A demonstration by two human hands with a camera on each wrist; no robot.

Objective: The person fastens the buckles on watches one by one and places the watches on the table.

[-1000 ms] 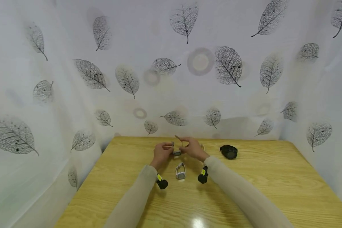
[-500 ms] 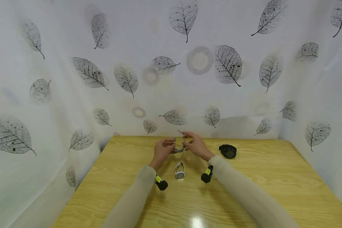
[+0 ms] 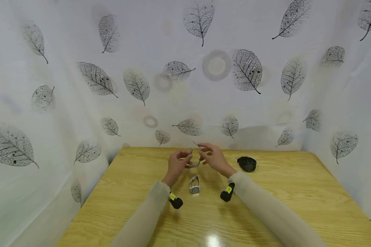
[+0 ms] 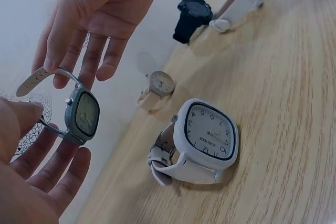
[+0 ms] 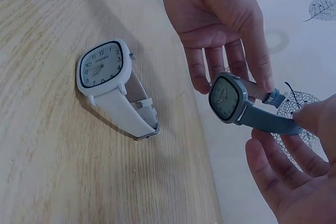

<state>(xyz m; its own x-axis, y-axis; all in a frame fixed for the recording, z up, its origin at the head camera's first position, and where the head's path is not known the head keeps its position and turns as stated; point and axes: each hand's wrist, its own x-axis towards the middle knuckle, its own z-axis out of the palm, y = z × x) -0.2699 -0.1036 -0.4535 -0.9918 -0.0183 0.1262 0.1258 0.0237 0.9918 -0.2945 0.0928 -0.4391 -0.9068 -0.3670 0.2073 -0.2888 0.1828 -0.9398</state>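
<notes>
A blue-grey wristwatch (image 5: pixel 226 98) with a squarish dial hangs between both hands, its strap unfastened and its two ends apart. My left hand (image 3: pixel 177 164) pinches the buckle end of the strap; the buckle (image 5: pixel 275 97) shows by the thumb in the right wrist view. Between thumb and fingers of my right hand (image 3: pixel 215 158) is the other strap half, whose holed tip (image 4: pixel 32 83) sticks out beyond the fingers. Nearer to me on the wooden table stands a white wristwatch (image 3: pixel 194 185), buckled into a loop, with a square numbered dial.
A black wristwatch (image 3: pixel 247 164) lies on the table (image 3: pixel 281 192) right of my right hand. The left wrist view also shows a small cream watch (image 4: pixel 160 85) and another white watch (image 4: pixel 244 1). A leaf-print curtain (image 3: pixel 216 103) hangs behind the table.
The blue-grey watch has been lifted slightly and its strap ends spread wider into a U shape. My right hand has shifted up and to the right; the left has barely moved.
</notes>
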